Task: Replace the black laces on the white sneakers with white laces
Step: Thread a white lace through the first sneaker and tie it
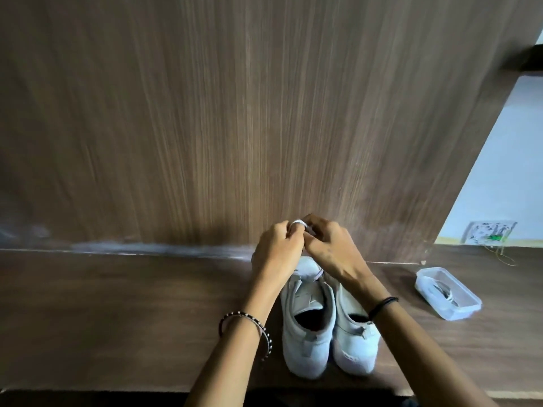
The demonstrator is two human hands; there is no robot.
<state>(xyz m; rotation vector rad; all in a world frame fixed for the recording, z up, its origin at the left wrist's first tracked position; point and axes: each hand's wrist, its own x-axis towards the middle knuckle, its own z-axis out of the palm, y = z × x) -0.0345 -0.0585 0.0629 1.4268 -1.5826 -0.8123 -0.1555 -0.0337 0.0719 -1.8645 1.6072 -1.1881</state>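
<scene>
Wood surface point(117, 304) met wood panel point(205, 113) behind. Left hand point(277, 248), beaded bracelet point(249, 321) on wrist, was raised above shoe toes, fingers curled shut on white lace point(298, 223). Right hand point(329, 245), black band point(382, 306) on wrist, touched left hand, fingertips pinching same lace. Two white sneakers point(308, 333) stood side by side below hands, heels toward camera, toes toward panel; eyelets hidden. Clear plastic box point(448, 292) sat on surface well right of shoes, white lace coiled inside.
</scene>
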